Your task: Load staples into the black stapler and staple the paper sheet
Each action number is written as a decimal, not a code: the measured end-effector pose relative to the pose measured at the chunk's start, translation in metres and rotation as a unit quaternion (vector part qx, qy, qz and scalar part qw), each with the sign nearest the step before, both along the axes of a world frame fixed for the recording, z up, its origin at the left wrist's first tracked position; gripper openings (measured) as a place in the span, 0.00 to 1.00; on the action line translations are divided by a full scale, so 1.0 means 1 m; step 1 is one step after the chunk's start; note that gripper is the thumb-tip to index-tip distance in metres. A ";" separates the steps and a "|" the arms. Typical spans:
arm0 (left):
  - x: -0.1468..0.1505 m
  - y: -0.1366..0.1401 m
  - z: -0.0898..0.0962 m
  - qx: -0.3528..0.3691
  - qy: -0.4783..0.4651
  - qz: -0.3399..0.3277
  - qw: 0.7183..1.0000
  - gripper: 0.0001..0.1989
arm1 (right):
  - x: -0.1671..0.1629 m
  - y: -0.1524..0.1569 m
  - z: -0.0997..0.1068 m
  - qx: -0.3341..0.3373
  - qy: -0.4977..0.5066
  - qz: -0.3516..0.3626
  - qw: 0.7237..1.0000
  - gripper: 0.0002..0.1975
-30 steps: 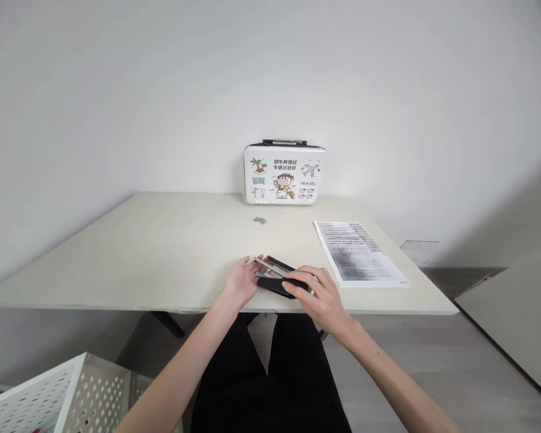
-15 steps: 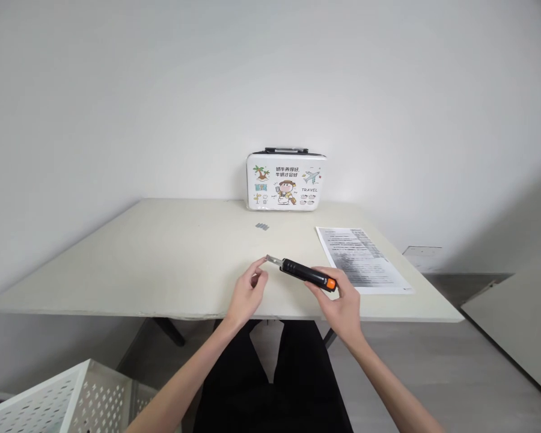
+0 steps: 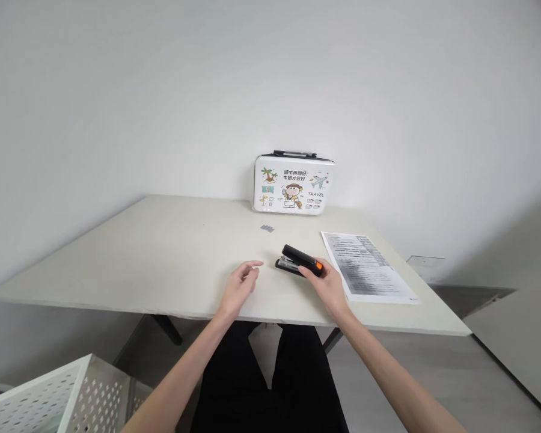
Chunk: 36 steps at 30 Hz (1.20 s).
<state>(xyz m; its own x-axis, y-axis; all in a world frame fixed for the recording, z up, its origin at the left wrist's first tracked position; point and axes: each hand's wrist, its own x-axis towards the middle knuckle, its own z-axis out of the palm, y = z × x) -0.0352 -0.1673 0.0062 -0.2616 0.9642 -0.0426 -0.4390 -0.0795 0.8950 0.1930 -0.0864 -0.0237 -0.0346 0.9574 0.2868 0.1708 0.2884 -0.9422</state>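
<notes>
A black stapler (image 3: 300,260) with an orange patch at its rear end is in my right hand (image 3: 329,285), which grips it by that end. Its top arm is lifted away from its base, and the metal inside shows between them. To the left of the stapler's front end is my left hand (image 3: 240,288), apart from it. Its index finger points toward the stapler, the thumb lies below, and I see nothing held in it. Beyond both hands, several short grey staple strips (image 3: 267,228) lie side by side on the white table (image 3: 162,252).
Against the wall stands a white case (image 3: 293,185) with cartoon prints and a black handle. Printed paper (image 3: 365,267) lies on the right part of the table, beside my right hand. Down at the lower left is a white perforated basket (image 3: 103,391).
The stapler's front has come away from my left fingertips, and its arm and base now show spread apart. My left hand has drawn slightly left. The view has shifted a little.
</notes>
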 end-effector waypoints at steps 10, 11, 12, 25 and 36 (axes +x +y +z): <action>-0.038 0.001 0.000 -0.013 -0.292 0.023 0.956 0.04 | -0.044 0.082 -0.016 0.005 -0.063 0.032 0.998 0.29; -0.039 0.001 0.000 -0.012 -0.306 0.022 0.952 0.04 | -0.050 0.090 -0.016 0.007 -0.068 0.040 0.997 0.29; -0.040 0.000 -0.001 -0.013 -0.317 0.021 0.948 0.05 | -0.058 0.098 -0.017 0.010 -0.073 0.048 0.996 0.28; -0.043 -0.003 -0.004 -0.034 -0.367 0.009 0.930 0.06 | -0.172 0.154 -0.018 0.066 -0.139 0.100 0.983 0.18; -0.024 0.003 0.020 -0.066 -0.396 0.082 0.912 0.11 | -0.127 0.031 0.023 0.257 -0.150 0.189 0.936 0.12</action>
